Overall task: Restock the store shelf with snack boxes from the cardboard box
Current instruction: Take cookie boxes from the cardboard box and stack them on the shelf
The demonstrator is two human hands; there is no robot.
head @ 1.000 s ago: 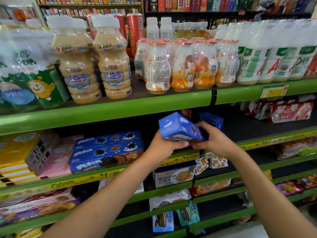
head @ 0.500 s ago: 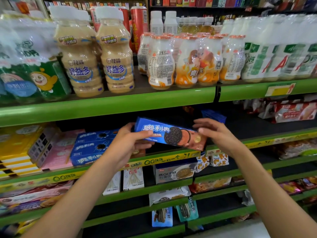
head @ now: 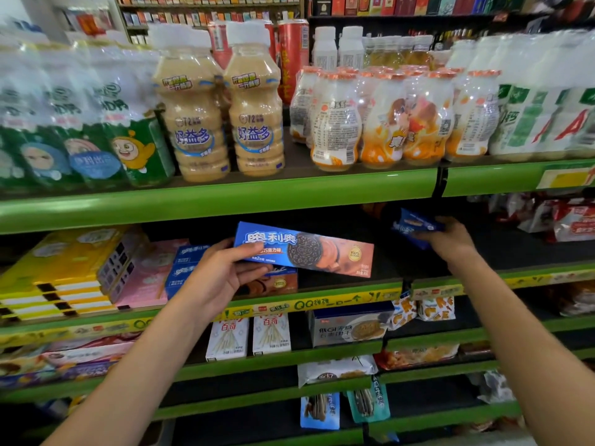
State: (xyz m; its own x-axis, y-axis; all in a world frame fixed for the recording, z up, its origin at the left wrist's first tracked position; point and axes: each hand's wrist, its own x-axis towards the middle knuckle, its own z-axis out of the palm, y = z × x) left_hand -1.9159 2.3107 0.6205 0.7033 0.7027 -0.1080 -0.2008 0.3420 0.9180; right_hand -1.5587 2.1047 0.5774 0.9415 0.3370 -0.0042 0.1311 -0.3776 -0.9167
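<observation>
My left hand (head: 225, 275) grips the left end of a long blue and brown cookie box (head: 325, 249), held level in front of the second shelf (head: 322, 302). Just below it a stack of similar blue cookie boxes (head: 190, 268) lies on that shelf, partly hidden by my hand. My right hand (head: 447, 241) reaches deeper into the shelf on the right and grips a second blue box (head: 412, 225) that stands there. The cardboard box is not in view.
Bottled milk drinks (head: 254, 101) crowd the top green shelf (head: 289, 191). Yellow boxes (head: 64, 268) and pink boxes (head: 148, 275) sit left of the cookies. Red packets (head: 573, 220) lie far right. Lower shelves hold white stick-snack boxes (head: 248, 336) and bagged snacks.
My right hand let go of the long box's right end and moved right and back to the other blue box. My left hand alone now holds the long box.
</observation>
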